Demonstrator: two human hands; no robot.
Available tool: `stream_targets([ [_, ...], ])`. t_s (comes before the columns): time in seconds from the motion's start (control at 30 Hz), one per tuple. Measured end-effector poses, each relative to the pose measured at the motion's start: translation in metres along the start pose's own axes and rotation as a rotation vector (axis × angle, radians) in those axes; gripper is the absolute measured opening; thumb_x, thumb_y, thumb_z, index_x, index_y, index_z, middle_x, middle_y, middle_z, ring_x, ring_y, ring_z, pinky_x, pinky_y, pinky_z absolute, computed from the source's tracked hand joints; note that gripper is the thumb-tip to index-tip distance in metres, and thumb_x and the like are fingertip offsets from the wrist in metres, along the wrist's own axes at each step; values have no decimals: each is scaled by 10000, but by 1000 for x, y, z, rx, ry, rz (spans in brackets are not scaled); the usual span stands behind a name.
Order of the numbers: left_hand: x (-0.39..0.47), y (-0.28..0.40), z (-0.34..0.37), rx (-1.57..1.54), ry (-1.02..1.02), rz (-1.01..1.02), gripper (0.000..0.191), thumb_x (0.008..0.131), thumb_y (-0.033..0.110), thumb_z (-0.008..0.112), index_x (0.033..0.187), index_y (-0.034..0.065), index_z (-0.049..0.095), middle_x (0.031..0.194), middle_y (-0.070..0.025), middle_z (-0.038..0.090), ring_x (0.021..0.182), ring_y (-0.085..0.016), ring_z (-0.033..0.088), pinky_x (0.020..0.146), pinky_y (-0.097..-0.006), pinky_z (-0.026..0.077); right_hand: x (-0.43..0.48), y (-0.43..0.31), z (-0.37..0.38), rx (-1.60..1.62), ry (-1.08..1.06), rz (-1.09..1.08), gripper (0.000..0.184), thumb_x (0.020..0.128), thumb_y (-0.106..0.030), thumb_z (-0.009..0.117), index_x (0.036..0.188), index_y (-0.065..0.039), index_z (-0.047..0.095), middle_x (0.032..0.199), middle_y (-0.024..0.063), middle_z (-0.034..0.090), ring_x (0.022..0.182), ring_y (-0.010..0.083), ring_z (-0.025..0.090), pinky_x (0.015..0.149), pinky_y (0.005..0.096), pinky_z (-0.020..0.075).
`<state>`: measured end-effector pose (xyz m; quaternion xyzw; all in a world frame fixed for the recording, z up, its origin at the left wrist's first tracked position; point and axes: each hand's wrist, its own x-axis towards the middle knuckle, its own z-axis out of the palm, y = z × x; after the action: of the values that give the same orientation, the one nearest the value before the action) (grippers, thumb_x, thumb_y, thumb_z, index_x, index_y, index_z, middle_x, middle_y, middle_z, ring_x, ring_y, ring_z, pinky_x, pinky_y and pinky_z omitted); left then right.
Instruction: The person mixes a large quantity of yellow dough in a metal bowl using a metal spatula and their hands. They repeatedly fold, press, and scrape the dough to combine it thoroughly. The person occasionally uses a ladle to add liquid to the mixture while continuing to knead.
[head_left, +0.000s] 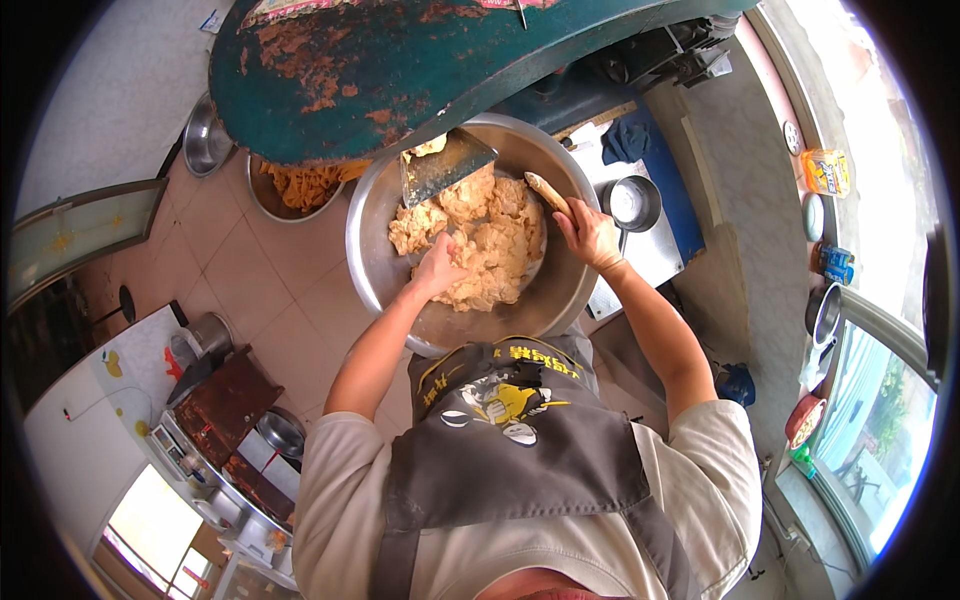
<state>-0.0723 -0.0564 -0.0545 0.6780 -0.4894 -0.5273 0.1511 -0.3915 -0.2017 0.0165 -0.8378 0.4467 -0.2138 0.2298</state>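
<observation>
A wide stainless steel basin (472, 326) stands before me, holding lumpy, pale yellow-brown dough (495, 255). My left hand (441, 266) is in the dough at its near left side; its fingertips are hidden and dough lies between thumb and fingers. Gripped in my right hand (592, 234) is a wooden handle (550, 193), floury at its far end, held over the basin's right side. A broad rectangular metal blade (448, 169) lies at the far side over the dough, smeared with bits of it. Whether the handle joins this blade, I cannot tell.
A green, worn tabletop (300, 82) overhangs the basin's far edge. At left, a metal bowl (259, 202) holds orange-brown cloth-like material (300, 187); another steel bowl (208, 139) is beside it. A small saucepan (634, 204) sits close by the basin's right rim.
</observation>
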Motion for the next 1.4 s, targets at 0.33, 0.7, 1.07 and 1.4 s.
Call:
stream_targets([
  [0.33,-48,34,-17,409,-179,224,454,850,138,772,1242,38,565,1269,-199,659,1165,-347,656,953,-398,552,5,-8,-3,7,-51,16,261,974,-275,702,1107,-62,633,812,157,705,718,376,706,634,453,563],
  [0.7,122,47,-35,479,263,271,957,709,449,909,1441,3,484,1389,-257,588,1289,-404,565,1115,-455,445,0,-41,-18,210,-78,279,224,1004,-230,677,1099,-30,646,814,201,703,750,416,706,654,442,551],
  [1.07,79,2,-48,133,141,139,1154,620,489,946,1564,100,409,1638,-274,302,1518,-481,277,1257,-472,287,91,-129,-35,144,-217,32,234,1007,-200,651,967,24,598,810,272,670,777,487,658,653,509,511],
  [1.4,32,-33,-47,-388,282,-32,725,719,427,912,1171,-40,592,1232,-281,576,1087,-408,638,926,-426,554,198,-177,16,-310,-525,10,425,1044,-345,467,974,-27,740,960,270,736,908,439,727,849,544,567],
])
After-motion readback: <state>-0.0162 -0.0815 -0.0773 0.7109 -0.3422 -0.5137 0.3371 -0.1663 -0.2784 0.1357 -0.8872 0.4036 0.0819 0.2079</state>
